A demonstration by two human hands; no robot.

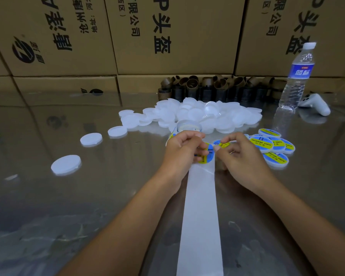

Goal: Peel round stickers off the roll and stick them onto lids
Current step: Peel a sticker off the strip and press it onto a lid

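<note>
My left hand [182, 145] pinches the sticker strip [205, 159] where round blue-and-yellow stickers sit on white backing paper [199, 216] that runs toward me. My right hand [241, 151] pinches the edge of one round sticker [223, 144] between thumb and forefinger. Behind my hands lies a heap of plain white lids [197, 114], with a sticker roll [188, 126] partly hidden at its near edge. Several stickered lids [271, 145] are stacked just right of my right hand. Loose plain lids [66, 164] lie to the left.
The table top [88, 206] is shiny metal. A water bottle [298, 76] and a white controller [315, 104] stand at the back right. Brown cardboard cores [207, 88] line the back edge, under stacked cardboard boxes [167, 32].
</note>
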